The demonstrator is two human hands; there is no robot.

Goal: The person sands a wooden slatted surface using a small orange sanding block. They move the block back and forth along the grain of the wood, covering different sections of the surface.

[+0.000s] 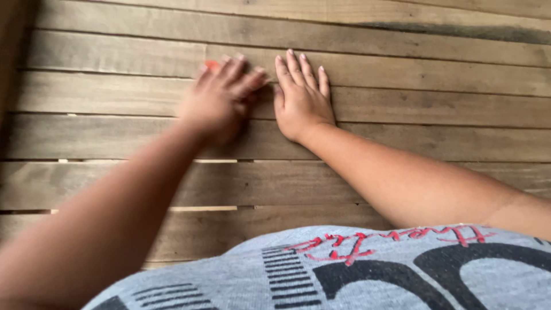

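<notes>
My left hand [221, 97] is blurred over the wooden slatted surface [402, 109], fingers curled. A small red-orange thing [212, 65] shows at its fingertips; I cannot tell what it is or whether the hand grips it. My right hand [300, 97] lies flat on the slats just to the right, palm down, fingers together and pointing away from me, holding nothing. The two hands almost touch.
The surface is made of horizontal grey-brown wooden planks with narrow gaps [201, 208] between them. A dark stain [453, 30] runs along a plank at the top right. My grey printed shirt [344, 270] fills the bottom of the view.
</notes>
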